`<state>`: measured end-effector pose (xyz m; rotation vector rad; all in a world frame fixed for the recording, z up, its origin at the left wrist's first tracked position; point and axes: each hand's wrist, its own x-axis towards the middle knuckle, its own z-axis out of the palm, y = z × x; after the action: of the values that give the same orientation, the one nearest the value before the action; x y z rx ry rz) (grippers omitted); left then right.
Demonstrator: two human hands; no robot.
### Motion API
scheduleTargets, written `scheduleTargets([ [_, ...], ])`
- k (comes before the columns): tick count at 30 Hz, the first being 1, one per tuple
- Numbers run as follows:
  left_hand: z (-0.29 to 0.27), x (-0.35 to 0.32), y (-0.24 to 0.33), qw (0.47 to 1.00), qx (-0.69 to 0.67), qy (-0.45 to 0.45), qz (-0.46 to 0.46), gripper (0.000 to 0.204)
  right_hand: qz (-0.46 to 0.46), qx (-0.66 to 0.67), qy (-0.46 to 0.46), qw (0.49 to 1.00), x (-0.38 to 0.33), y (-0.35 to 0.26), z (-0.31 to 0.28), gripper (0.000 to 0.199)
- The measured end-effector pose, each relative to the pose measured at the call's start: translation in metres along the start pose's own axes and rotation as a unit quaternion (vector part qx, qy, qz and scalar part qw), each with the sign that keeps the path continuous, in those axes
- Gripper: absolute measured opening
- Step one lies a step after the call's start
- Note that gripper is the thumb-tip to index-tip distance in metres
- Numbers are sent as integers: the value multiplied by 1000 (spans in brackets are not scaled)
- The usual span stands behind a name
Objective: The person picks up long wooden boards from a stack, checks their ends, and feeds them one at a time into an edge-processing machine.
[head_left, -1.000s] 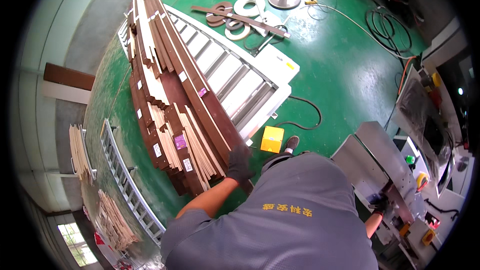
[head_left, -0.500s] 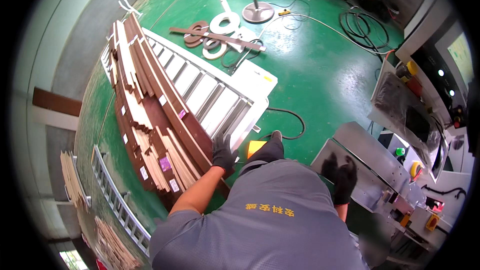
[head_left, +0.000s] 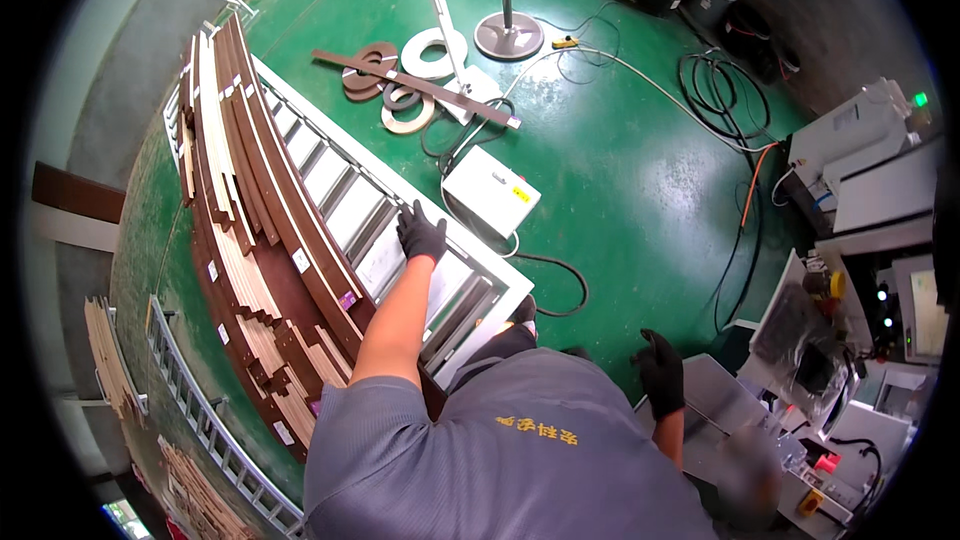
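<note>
My left hand [head_left: 420, 237], in a dark glove, reaches out over the roller conveyor [head_left: 383, 190] with its fingers spread and nothing in them. Whether it touches the frame or rollers, I cannot tell. Just left of it, long brown and pale boards [head_left: 290, 190] lie stacked along the conveyor, some with small white or purple labels. My right hand [head_left: 660, 377], gloved too, is beside the grey metal machine table [head_left: 706, 386] on the right. Its fingers are partly stretched out and appear to hold nothing.
Beyond the conveyor, a white box [head_left: 492, 192] with cables sits on the green floor. Edging coils [head_left: 434, 53] and a brown strip [head_left: 415, 87] lie farther off, near a round-based stand [head_left: 509, 37]. Black hose [head_left: 722, 90] is coiled at the far right. Left of the boards runs a metal ladder-like rack [head_left: 215, 410].
My left hand has moved from the near end of the boards forward over the conveyor. My right hand has shifted slightly left. The view has turned, showing more of the machine on the right.
</note>
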<state>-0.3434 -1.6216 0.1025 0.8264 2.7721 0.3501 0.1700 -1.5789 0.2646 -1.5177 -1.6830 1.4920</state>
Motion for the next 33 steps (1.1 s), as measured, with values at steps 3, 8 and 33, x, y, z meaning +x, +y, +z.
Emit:
scheduleTargets([
  [3,3,53,-12,997,31,32,-64,83,126,-53,-96,986,51,-55,22,34],
  [8,-8,136,-59,987,57,78,-125,86,-98,-227,-166,955,164,-36,84,27],
  [33,-27,155,-82,940,101,41,-324,43,31,-425,-227,876,1029,379,489,42],
])
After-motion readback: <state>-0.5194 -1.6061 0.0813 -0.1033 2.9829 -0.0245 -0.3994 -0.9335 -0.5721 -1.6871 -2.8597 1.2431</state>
